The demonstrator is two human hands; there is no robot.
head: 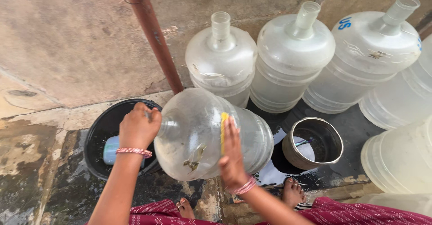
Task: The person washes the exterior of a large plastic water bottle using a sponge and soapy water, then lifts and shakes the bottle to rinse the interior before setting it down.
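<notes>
A large clear plastic water jug (198, 130) lies tilted on its side in front of me, its neck pointing left. My left hand (138, 127) grips the neck of the jug over a black tub (101, 128). My right hand (232, 150) presses a yellow sponge (223, 128) flat against the jug's side. Both wrists wear pink bangles. A scrap of torn label clings to the jug's lower side.
Three upright empty jugs (291, 58) stand against the stained wall, with more jugs (400, 157) at the right. A metal pot (315, 141) sits on the wet floor. A rusty pipe (153, 31) runs up the wall. A pale blue mug (110, 149) lies in the tub. My bare feet (292, 191) show below.
</notes>
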